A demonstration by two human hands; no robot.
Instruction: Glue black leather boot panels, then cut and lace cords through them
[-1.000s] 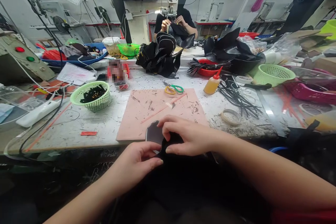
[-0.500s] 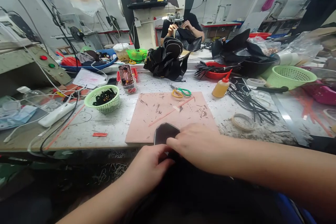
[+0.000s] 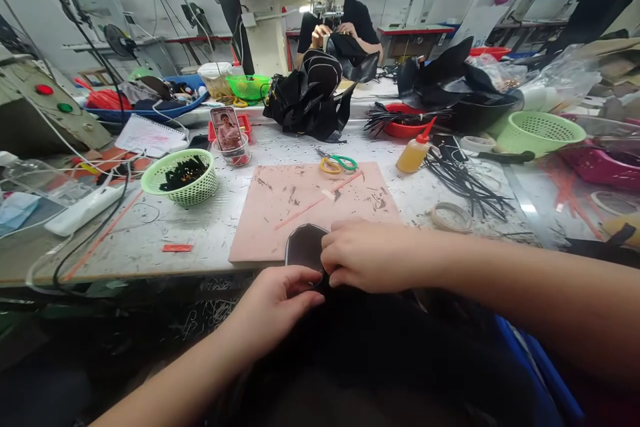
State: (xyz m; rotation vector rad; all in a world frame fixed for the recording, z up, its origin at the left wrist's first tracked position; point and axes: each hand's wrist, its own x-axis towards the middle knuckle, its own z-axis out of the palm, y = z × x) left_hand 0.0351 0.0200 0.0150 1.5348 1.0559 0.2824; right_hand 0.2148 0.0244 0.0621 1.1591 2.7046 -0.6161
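A black piece with a pale edge line and a rounded top (image 3: 304,247) stands over the front edge of a pink board (image 3: 260,213). It looks like a sewn leather or fabric part; its lower end merges with dark material at my lap. My left hand (image 3: 280,297) pinches its lower edge between thumb and fingers. On its right side my right hand (image 3: 357,255) has curled fingers closed on the same piece, fingertips close to those of the left. Scissors with green and yellow handles (image 3: 337,162) lie at the board's far edge.
A green basket of small black parts (image 3: 200,193) stands left, near a propped phone (image 3: 226,128). Right are a glue bottle (image 3: 414,152), black strips (image 3: 465,183) and a tape roll (image 3: 451,217). Black stitched pieces (image 3: 313,103) lie ahead; behind, a person (image 3: 345,30) works at a sewing machine.
The view has tilted down and shifted slightly right. My right hand's fingers have curled in more at the black piece's right edge, while the left keeps its pinch.
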